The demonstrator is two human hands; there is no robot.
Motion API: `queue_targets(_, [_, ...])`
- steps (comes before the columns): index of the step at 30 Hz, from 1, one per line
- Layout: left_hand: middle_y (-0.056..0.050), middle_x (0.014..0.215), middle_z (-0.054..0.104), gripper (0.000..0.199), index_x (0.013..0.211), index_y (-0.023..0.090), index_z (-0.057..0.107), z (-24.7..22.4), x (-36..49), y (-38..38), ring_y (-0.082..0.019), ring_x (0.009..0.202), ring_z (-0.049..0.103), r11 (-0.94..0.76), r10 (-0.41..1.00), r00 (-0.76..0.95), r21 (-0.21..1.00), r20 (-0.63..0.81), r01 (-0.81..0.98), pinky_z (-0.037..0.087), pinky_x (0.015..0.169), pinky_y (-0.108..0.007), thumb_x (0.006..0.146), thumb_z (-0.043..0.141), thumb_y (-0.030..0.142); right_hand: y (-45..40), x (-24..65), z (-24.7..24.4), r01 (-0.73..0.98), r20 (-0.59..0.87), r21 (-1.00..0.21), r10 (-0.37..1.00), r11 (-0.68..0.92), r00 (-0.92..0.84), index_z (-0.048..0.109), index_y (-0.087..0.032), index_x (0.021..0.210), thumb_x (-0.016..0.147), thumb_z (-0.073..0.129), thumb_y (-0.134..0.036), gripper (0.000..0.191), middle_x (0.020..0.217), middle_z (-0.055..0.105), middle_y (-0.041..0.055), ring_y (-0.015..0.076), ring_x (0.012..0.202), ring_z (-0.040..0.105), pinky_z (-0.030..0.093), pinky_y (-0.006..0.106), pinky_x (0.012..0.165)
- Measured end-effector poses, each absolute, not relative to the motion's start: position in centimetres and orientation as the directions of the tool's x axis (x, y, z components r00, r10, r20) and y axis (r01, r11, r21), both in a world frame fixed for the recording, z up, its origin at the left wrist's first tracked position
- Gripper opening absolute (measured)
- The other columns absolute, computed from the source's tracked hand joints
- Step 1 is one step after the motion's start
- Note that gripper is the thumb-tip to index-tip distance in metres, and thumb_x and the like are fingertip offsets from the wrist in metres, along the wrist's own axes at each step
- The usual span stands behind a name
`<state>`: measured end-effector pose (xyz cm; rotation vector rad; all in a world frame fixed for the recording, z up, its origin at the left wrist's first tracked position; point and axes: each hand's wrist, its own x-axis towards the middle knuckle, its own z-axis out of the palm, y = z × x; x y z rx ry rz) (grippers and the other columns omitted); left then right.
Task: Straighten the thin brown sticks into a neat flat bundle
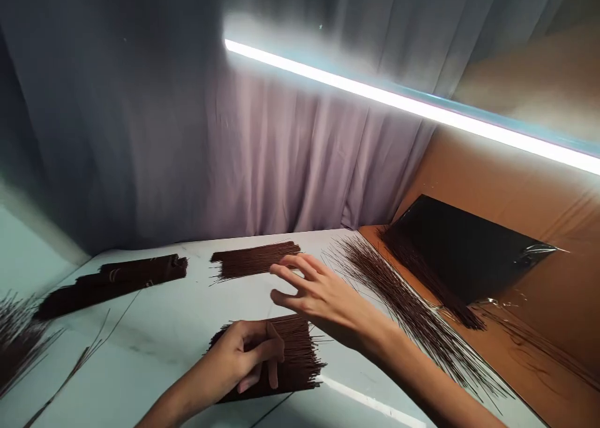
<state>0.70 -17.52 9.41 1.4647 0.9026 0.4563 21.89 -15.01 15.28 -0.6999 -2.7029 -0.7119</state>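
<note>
My left hand (pixel 253 353) hovers over or rests on a near pile of thin dark brown sticks (pixel 300 353); which of the two I cannot tell. Its fingers are curled, with the thumb against the index finger. Anything pinched there is too small or hidden to make out. Above the far edge of that pile, my right hand (pixel 312 290) is raised with its fingers spread and nothing between them. Just beyond its fingertips lies a second flat pile of brown sticks (pixel 253 259), partly covered by the hand.
On the white table (pixel 187 328), a long loose bundle of sticks (pixel 412 303) runs along the right. Dark stacked sticks (pixel 126 281) lie at the left. Beyond the right edge is a black sheet (pixel 464 253). A bright tube light (pixel 375 94) hangs before a grey curtain (pixel 281 165).
</note>
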Motion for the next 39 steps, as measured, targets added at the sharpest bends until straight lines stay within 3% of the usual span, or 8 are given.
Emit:
queue_targets(9, [-0.005, 0.075, 0.076, 0.036, 0.086, 0.015, 0.066, 8.5, 0.6, -16.3, -0.004, 0.036, 0.037, 0.086, 0.722, 0.65, 0.963, -0.236, 0.254, 0.021, 0.04, -0.02, 0.096, 0.058, 0.049, -16.1, 25.7, 10.9, 0.57, 0.316, 0.306, 0.484, 0.763, -0.816, 0.062, -0.019, 0.1, 0.1, 0.059, -0.016, 0.005, 0.104, 0.067, 0.0015, 0.0224, 0.107, 0.057, 0.044, 0.039, 0.099])
queue_targets(16, [-0.007, 0.076, 0.078, 0.036, 0.082, 0.015, 0.065, 7.2, 1.2, -16.3, -0.005, 0.035, 0.044, 0.04, 0.761, 0.603, 0.945, -0.239, 0.325, 0.027, 0.042, -0.019, 0.096, 0.056, 0.047, -17.0, 26.0, 8.7, 0.678, 0.367, 0.152, 0.596, 0.719, -0.714, 0.063, -0.019, 0.099, 0.093, 0.061, -0.005, 0.016, 0.103, 0.068, 0.0041, 0.0267, 0.117, 0.056, 0.044, 0.042, 0.103])
queue_targets(21, [-0.007, 0.082, 0.079, 0.038, 0.083, 0.016, 0.065, 7.1, 0.8, -16.1, -0.007, 0.04, 0.054, 0.054, 0.781, 0.569, 0.937, -0.256, 0.346, 0.032, 0.047, -0.021, 0.097, 0.054, 0.049, -19.7, 26.3, 7.3, 0.792, 0.645, -0.313, 0.729, 0.524, -0.228, 0.062, -0.022, 0.114, 0.103, 0.054, -0.026, 0.014, 0.106, 0.066, 0.0076, 0.0245, 0.101, 0.06, 0.05, 0.038, 0.085])
queue_targets(24, [-0.008, 0.084, 0.08, 0.038, 0.084, 0.017, 0.065, 7.1, 1.2, -16.1, -0.012, 0.051, 0.063, 0.031, 0.783, 0.578, 0.942, -0.231, 0.335, 0.038, 0.053, -0.023, 0.098, 0.054, 0.05, -22.4, 24.2, 5.4, 0.644, 0.505, -0.67, 0.863, 0.369, 0.031, 0.062, -0.022, 0.091, 0.106, 0.046, -0.033, 0.024, 0.081, 0.063, 0.0023, 0.0174, 0.073, 0.06, 0.048, 0.029, 0.066])
queue_targets(27, [-0.008, 0.089, 0.08, 0.036, 0.089, 0.018, 0.065, 7.4, 1.9, -16.6, -0.02, 0.078, 0.072, -0.022, 0.827, 0.546, 0.962, -0.136, 0.273, 0.044, 0.063, -0.025, 0.099, 0.053, 0.051, -24.1, 21.1, 3.9, 0.485, 0.305, -0.824, 0.951, 0.292, -0.054, 0.066, -0.022, 0.089, 0.104, 0.049, -0.041, 0.029, 0.08, 0.066, 0.002, 0.0165, 0.073, 0.062, 0.047, 0.026, 0.064])
queue_targets(30, [-0.006, 0.095, 0.078, 0.034, 0.089, 0.02, 0.065, 8.1, 2.6, -17.2, -0.022, 0.095, 0.072, -0.057, 0.871, 0.489, 0.975, -0.057, 0.214, 0.046, 0.077, -0.026, 0.099, 0.055, 0.05, -23.7, 19.5, 4.1, 0.328, 0.243, -0.919, 0.969, 0.219, 0.033, 0.068, -0.022, 0.096, 0.1, 0.053, -0.048, 0.03, 0.088, 0.069, 0.0034, 0.0173, 0.079, 0.064, 0.048, 0.025, 0.067])
queue_targets(33, [-0.007, 0.089, 0.081, 0.033, 0.088, 0.02, 0.063, 8.9, 2.7, -17.6, -0.022, 0.088, 0.073, 0.02, 0.864, 0.494, 0.986, -0.1, 0.165, 0.045, 0.072, -0.027, 0.1, 0.054, 0.05, -21.9, 20.5, 5.6, 0.155, 0.139, -0.981, 0.98, 0.117, 0.142, 0.066, -0.021, 0.095, 0.094, 0.061, -0.056, 0.035, 0.085, 0.064, 0.0024, 0.0164, 0.076, 0.06, 0.046, 0.023, 0.058])
queue_targets(39, [-0.012, 0.091, 0.083, 0.036, 0.089, 0.018, 0.062, 10.0, 2.9, -18.7, -0.023, 0.083, 0.075, 0.212, 0.792, 0.573, 0.975, -0.21, 0.065, 0.042, 0.068, -0.028, 0.097, 0.058, 0.053, -19.4, 23.6, 6.6, -0.298, 0.092, -0.953, 0.989, 0.055, -0.113, 0.069, -0.021, 0.108, 0.087, 0.074, -0.05, 0.036, 0.093, 0.063, 0.0039, 0.0144, 0.074, 0.054, 0.047, 0.024, 0.057])
